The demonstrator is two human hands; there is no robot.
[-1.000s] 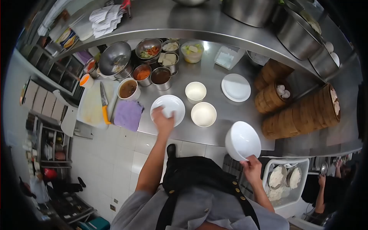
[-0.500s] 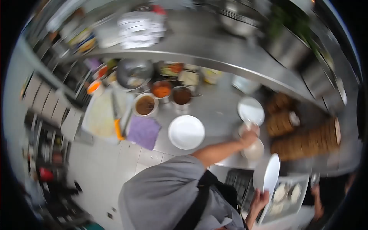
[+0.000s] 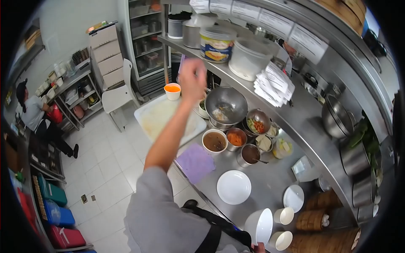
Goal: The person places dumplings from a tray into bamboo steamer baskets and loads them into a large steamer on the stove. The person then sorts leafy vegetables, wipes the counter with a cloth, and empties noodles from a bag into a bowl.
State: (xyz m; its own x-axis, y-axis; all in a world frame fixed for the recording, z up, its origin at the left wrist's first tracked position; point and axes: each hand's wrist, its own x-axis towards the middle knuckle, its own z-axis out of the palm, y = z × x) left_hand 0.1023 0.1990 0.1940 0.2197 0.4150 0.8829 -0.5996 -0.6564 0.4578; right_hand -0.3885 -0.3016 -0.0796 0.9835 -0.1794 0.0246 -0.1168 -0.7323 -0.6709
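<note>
My left hand (image 3: 194,81) is raised at the far left end of the counter, beside a small white tub of orange food (image 3: 172,91) and near a purple strip (image 3: 182,66). It is smeared by motion; the fingers look curled, and what they hold, if anything, cannot be made out. My left forearm crosses over a white cutting board (image 3: 147,122). My right hand (image 3: 258,248), only partly in view at the bottom, grips the rim of a tilted white bowl (image 3: 260,225). Beside that bowl stand two pale cups (image 3: 284,215). A white plate (image 3: 234,187) lies on the counter.
A metal mixing bowl (image 3: 226,105), a tub of brown sauce (image 3: 214,141) and several ingredient containers line the back. A purple cloth (image 3: 195,163) lies at the front edge. The steel shelf (image 3: 303,116) overhangs the counter. Bamboo steamers (image 3: 320,242) stand at right. Another person (image 3: 33,111) is far left.
My left hand has swung from the pale cups at the right to the far left end of the counter. The view has turned left. My right hand still holds the white bowl.
</note>
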